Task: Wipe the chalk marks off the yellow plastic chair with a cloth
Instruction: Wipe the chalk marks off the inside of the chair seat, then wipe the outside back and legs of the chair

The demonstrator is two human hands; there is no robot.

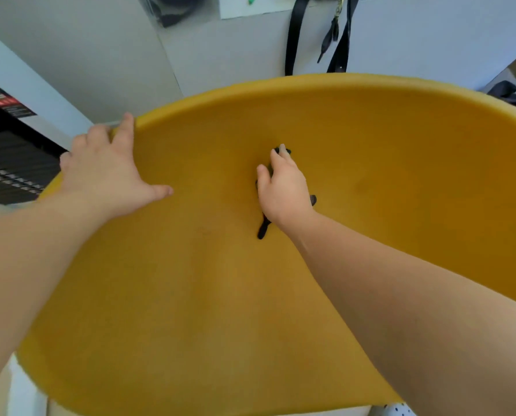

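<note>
The yellow plastic chair [385,163] fills most of the view, its curved backrest rising toward the wall. My left hand [106,172] grips the upper left rim of the backrest, fingers curled over the edge and thumb lying on the inner surface. My right hand [283,190] presses a dark cloth [263,228] flat against the middle of the backrest. Most of the cloth is hidden under the palm; only small black ends stick out above and below it. No chalk marks are visible on the yellow surface around the hand.
A pale wall stands close behind the chair. Black straps [292,34] hang on it above the backrest. A dark box with printed labels [7,151] sits at the left. A dark bundle [509,96] lies at the far right by the chair's rim.
</note>
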